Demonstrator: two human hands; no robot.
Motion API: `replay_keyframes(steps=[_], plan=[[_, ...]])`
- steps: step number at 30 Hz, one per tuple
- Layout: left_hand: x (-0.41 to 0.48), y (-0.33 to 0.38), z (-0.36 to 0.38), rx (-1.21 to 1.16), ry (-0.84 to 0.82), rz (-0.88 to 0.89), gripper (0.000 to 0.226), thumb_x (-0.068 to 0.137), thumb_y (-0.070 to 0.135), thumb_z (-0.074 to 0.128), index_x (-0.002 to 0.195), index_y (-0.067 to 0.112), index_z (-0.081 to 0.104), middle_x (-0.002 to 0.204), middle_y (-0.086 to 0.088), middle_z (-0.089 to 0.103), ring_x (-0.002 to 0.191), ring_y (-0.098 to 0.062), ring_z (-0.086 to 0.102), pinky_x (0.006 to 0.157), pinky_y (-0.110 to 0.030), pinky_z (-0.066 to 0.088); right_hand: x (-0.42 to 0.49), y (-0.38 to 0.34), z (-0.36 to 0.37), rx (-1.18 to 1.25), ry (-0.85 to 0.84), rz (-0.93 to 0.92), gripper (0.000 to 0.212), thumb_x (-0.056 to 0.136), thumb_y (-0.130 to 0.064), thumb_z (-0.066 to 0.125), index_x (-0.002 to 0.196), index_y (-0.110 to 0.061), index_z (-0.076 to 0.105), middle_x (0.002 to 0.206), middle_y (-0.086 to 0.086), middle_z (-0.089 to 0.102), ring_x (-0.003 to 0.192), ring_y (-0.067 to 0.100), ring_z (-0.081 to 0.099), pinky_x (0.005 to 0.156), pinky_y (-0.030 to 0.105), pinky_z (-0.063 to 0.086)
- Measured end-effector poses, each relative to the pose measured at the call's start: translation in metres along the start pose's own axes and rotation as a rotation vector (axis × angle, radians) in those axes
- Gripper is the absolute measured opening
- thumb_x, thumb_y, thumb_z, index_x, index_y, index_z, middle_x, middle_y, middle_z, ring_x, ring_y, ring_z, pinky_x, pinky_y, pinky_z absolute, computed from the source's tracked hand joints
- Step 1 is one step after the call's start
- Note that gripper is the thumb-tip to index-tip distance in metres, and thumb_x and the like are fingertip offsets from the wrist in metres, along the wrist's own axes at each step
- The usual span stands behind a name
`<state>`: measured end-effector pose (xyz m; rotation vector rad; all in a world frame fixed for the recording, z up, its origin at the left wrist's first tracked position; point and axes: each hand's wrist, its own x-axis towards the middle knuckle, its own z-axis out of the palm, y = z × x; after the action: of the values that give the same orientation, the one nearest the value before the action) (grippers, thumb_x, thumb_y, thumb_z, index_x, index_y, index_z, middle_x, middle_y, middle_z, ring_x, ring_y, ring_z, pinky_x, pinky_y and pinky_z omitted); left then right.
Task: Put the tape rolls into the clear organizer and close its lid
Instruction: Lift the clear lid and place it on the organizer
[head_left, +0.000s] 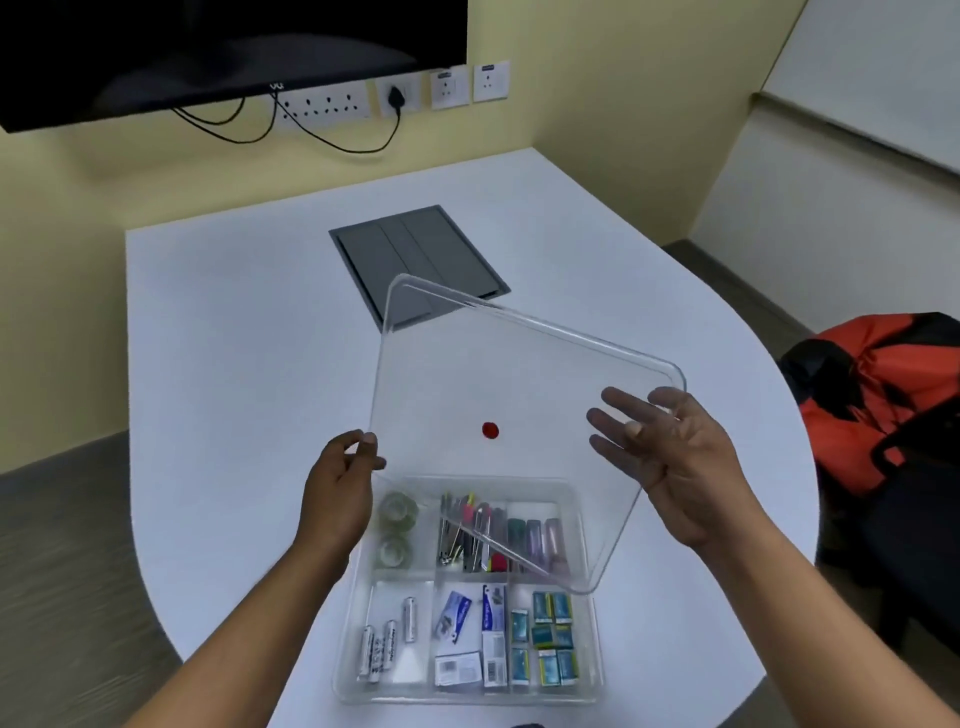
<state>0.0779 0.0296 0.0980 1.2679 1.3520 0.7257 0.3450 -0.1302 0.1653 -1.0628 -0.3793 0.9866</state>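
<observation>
The clear organizer (343, 670) sits open on the white table near its front edge. Two clear tape rolls (399, 512) lie in its far-left compartment, one behind the other. The clear lid (467, 374), with a small red dot near its middle, is held tilted in the air above the organizer's far half. My left hand (340, 488) pinches the lid's left edge. My right hand (670, 462) supports the right side, fingers spread under the lid and thumb on top.
Other compartments hold pens (467, 530), batteries (387, 639), staple boxes (548, 642) and small packets. A grey cable hatch (415, 260) is set into the white table (234, 338) behind the lid. An orange and black bag (872, 395) rests at the right, off the table.
</observation>
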Motion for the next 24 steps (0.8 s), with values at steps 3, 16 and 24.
replay_keyframes(steps=[3,16,24], plan=[[0.004,-0.012,-0.018,0.094,-0.049,-0.004,0.047,0.089,0.054,0.051,0.132,0.036,0.045,0.121,0.012,0.047,0.107,-0.007,0.05,0.09,-0.028,0.04,0.003,0.021,0.009,0.045,0.069,0.076,0.022,0.096,0.002,0.05,0.087,-0.018,0.046,0.114,0.017,0.072,0.098,0.037,0.071,0.075,0.041,0.061],[-0.011,-0.07,-0.037,0.028,-0.119,-0.089,0.012,0.095,0.02,0.052,0.093,0.015,0.062,0.071,0.001,0.064,0.065,-0.02,0.059,0.059,-0.029,0.044,-0.024,0.104,-0.017,-0.703,0.357,0.23,0.034,0.09,-0.019,0.069,0.123,-0.013,0.062,0.114,0.005,0.069,0.095,0.019,0.068,0.077,0.028,0.051],[-0.043,-0.12,-0.037,0.861,-0.27,0.155,0.075,0.086,0.056,0.054,0.144,0.014,0.033,0.151,-0.007,0.036,0.142,-0.024,0.027,0.112,-0.043,0.032,-0.04,0.124,-0.049,-1.078,0.202,0.418,0.088,0.087,-0.044,0.069,0.154,-0.017,0.019,0.159,0.002,0.029,0.144,0.021,0.03,0.111,0.035,0.029]])
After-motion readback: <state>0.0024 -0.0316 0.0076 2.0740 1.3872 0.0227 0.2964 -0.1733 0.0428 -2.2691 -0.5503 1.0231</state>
